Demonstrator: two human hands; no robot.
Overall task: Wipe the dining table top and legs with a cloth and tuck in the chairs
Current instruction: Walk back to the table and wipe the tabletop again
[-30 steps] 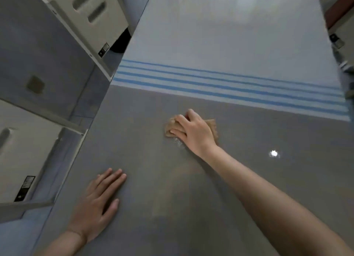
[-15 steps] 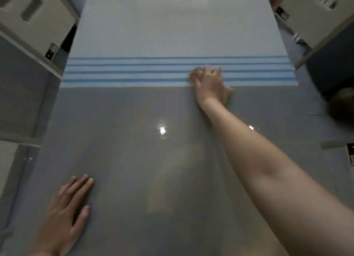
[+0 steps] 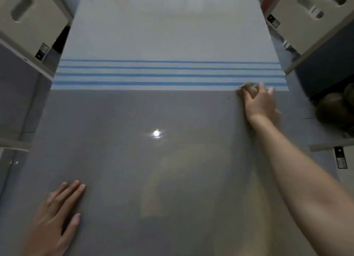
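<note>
The dining table top point(image 3: 134, 160) is glossy grey near me and white further off, with several blue stripes across the middle. My right hand point(image 3: 259, 102) presses a tan cloth point(image 3: 249, 87) onto the table close to its right edge, just at the lowest blue stripe; its fingers curl over the cloth, which mostly hides beneath the hand. My left hand point(image 3: 55, 215) lies flat on the grey top at the near left, fingers straight, holding nothing.
Beige chairs stand along both sides: one chair back point(image 3: 28, 24) at the far left, another point(image 3: 310, 20) at the far right. A brown rounded object point(image 3: 333, 106) sits low on the right beside the table. A lamp reflection point(image 3: 156, 133) glints mid-table.
My right hand has slid the cloth from the table's middle out to the right edge along the blue stripes. My left hand stays flat in about the same place.
</note>
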